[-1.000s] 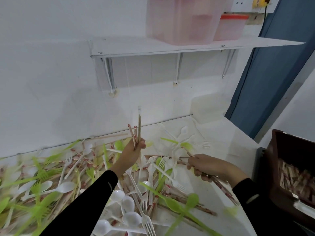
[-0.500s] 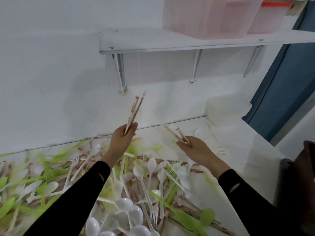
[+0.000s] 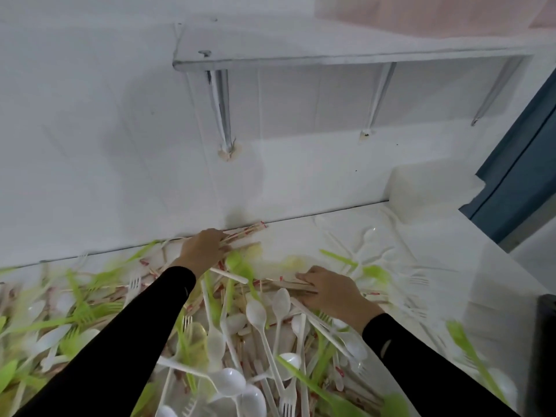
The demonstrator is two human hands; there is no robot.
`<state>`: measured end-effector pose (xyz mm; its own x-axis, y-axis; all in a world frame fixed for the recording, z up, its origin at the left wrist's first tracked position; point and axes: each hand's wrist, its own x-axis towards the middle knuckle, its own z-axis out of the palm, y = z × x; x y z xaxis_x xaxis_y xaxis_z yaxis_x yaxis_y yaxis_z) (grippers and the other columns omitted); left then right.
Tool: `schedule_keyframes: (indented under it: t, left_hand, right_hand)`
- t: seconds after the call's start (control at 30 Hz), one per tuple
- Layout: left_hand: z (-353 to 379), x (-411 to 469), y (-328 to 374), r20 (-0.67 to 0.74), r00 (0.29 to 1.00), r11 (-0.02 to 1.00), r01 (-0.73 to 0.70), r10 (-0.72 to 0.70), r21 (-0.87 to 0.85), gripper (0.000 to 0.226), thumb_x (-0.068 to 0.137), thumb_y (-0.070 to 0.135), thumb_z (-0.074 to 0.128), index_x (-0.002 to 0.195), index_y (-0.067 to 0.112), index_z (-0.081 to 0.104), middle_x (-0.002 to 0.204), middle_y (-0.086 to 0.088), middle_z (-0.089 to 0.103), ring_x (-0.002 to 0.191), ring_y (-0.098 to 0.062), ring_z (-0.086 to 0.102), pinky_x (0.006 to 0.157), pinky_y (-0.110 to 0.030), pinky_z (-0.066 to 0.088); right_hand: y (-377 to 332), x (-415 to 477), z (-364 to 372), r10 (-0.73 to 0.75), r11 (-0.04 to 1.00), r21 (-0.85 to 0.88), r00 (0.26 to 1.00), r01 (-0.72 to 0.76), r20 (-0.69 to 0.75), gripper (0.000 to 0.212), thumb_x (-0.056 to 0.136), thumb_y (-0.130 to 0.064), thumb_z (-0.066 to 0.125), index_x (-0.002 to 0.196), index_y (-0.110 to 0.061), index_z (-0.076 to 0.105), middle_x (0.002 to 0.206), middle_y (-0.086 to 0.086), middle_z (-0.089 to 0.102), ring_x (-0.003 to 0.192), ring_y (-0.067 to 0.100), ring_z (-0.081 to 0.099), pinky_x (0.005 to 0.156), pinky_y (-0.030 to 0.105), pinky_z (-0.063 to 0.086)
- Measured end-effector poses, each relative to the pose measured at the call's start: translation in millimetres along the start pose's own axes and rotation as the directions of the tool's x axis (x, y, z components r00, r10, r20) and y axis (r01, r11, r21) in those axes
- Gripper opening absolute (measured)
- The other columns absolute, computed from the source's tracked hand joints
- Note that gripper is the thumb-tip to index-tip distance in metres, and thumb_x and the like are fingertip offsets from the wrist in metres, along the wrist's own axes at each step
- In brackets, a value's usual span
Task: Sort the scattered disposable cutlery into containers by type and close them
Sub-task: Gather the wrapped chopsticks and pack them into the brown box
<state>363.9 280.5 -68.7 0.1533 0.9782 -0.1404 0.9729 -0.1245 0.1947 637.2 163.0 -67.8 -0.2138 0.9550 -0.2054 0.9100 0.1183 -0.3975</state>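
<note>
A heap of white spoons (image 3: pixel 258 319), white forks (image 3: pixel 287 398), green cutlery (image 3: pixel 240 267) and paper-wrapped chopsticks covers the white table (image 3: pixel 469 266). My left hand (image 3: pixel 203 249) is down at the back of the table by the wall, fingers closed on a bundle of chopsticks (image 3: pixel 246 231) that lies almost flat. My right hand (image 3: pixel 329 288) rests on the heap to the right, gripping another bundle of chopsticks (image 3: pixel 288 285) that points left.
A white shelf (image 3: pixel 331 51) on metal brackets juts out overhead, with pink tubs at the top edge. A white container (image 3: pixel 427 188) stands at the back right corner. A blue door frame (image 3: pixel 517 167) is at right, a dark object (image 3: pixel 544 341) at the right edge.
Both hands have dropped from held-up positions onto the heap. The left moved to the wall edge with its chopsticks now lying flat; the view has tilted and shifted.
</note>
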Motion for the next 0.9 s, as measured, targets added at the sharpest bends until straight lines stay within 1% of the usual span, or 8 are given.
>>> schedule_keyframes:
  t: [0.07, 0.2, 0.3, 0.47, 0.53, 0.63, 0.77, 0.9]
  left_hand:
    - [2, 1, 4, -0.004, 1.0, 1.0, -0.003, 0.003, 0.016, 0.035, 0.098, 0.036, 0.055, 0.13, 0.023, 0.058, 0.13, 0.0, 0.06, 0.119, -0.024, 0.057, 0.093, -0.034, 0.046]
    - [9, -2, 6, 0.038, 0.999, 0.998, -0.032, 0.03, 0.058, 0.037, 0.093, 0.014, 0.052, 0.127, 0.028, 0.059, 0.12, 0.001, 0.051, 0.106, -0.024, 0.061, 0.079, -0.032, 0.048]
    - [15, -3, 4, 0.046, 0.999, 0.996, -0.031, 0.027, 0.088, 0.039, 0.089, 0.009, 0.054, 0.124, 0.024, 0.054, 0.117, 0.002, 0.043, 0.101, -0.024, 0.062, 0.072, -0.034, 0.049]
    - [13, 1, 2, 0.009, 1.0, 0.999, -0.012, 0.011, 0.031, 0.045, 0.093, 0.019, 0.056, 0.138, 0.025, 0.051, 0.141, 0.006, 0.042, 0.116, -0.022, 0.058, 0.087, -0.036, 0.05]
    - [12, 3, 4, 0.033, 0.999, 0.998, -0.009, 0.007, 0.067, 0.04, 0.092, 0.013, 0.053, 0.129, 0.026, 0.056, 0.129, 0.007, 0.052, 0.116, -0.021, 0.057, 0.085, -0.034, 0.05]
    - [12, 2, 8, 0.026, 1.0, 0.991, 0.01, -0.014, 0.131, 0.032, 0.085, 0.003, 0.05, 0.105, 0.024, 0.062, 0.102, 0.004, 0.054, 0.099, -0.023, 0.062, 0.072, -0.033, 0.05]
    - [17, -6, 10, -0.018, 0.999, 0.984, 0.041, -0.038, 0.171, 0.026, 0.088, 0.003, 0.049, 0.099, 0.023, 0.062, 0.103, 0.003, 0.052, 0.096, -0.022, 0.061, 0.07, -0.034, 0.051]
    - [20, -12, 11, -0.066, 0.998, 0.975, 0.038, -0.024, 0.219, 0.017, 0.093, 0.009, 0.049, 0.1, 0.021, 0.059, 0.11, 0.003, 0.052, 0.108, -0.019, 0.053, 0.066, -0.033, 0.046]
  right_hand:
    - [-5, 1, 0, -0.019, 0.998, -0.059, 1.0, 0.019, 0.003, 0.042, 0.092, -0.049, 0.055, 0.13, -0.033, 0.06, 0.116, -0.01, 0.058, 0.109, 0.012, 0.059, 0.089, 0.03, 0.049]
    - [-17, 2, 10, -0.011, 0.993, -0.119, 1.0, 0.007, -0.028, 0.031, 0.096, -0.042, 0.047, 0.101, -0.021, 0.069, 0.097, -0.004, 0.059, 0.093, 0.017, 0.06, 0.076, 0.031, 0.049]
    - [-19, 4, 17, 0.003, 0.989, -0.145, 0.999, -0.009, -0.044, 0.035, 0.095, -0.047, 0.049, 0.108, -0.022, 0.068, 0.102, -0.003, 0.059, 0.096, 0.019, 0.061, 0.072, 0.029, 0.044]
    - [-22, 4, 24, 0.005, 0.973, -0.231, 0.998, -0.02, -0.068, 0.032, 0.096, -0.044, 0.05, 0.101, -0.016, 0.066, 0.095, -0.004, 0.041, 0.085, 0.023, 0.06, 0.057, 0.026, 0.029]
    - [-25, 3, 26, -0.015, 0.968, -0.251, 0.996, -0.007, -0.087, 0.031, 0.098, -0.041, 0.048, 0.103, -0.014, 0.064, 0.101, -0.001, 0.048, 0.085, 0.025, 0.06, 0.055, 0.025, 0.029]
    - [-26, -3, 30, -0.049, 0.972, -0.236, 0.991, 0.019, -0.121, 0.026, 0.099, -0.036, 0.046, 0.107, -0.016, 0.061, 0.104, 0.001, 0.056, 0.091, 0.025, 0.061, 0.063, 0.029, 0.035]
    - [-24, -8, 33, -0.034, 0.975, -0.222, 0.985, -0.004, -0.169, 0.027, 0.099, -0.034, 0.044, 0.11, -0.019, 0.063, 0.105, -0.001, 0.058, 0.09, 0.024, 0.062, 0.065, 0.029, 0.042]
    - [-25, -8, 30, -0.033, 0.965, -0.261, 0.99, -0.005, -0.141, 0.03, 0.099, -0.036, 0.044, 0.105, -0.013, 0.063, 0.105, 0.002, 0.054, 0.088, 0.026, 0.061, 0.053, 0.027, 0.028]
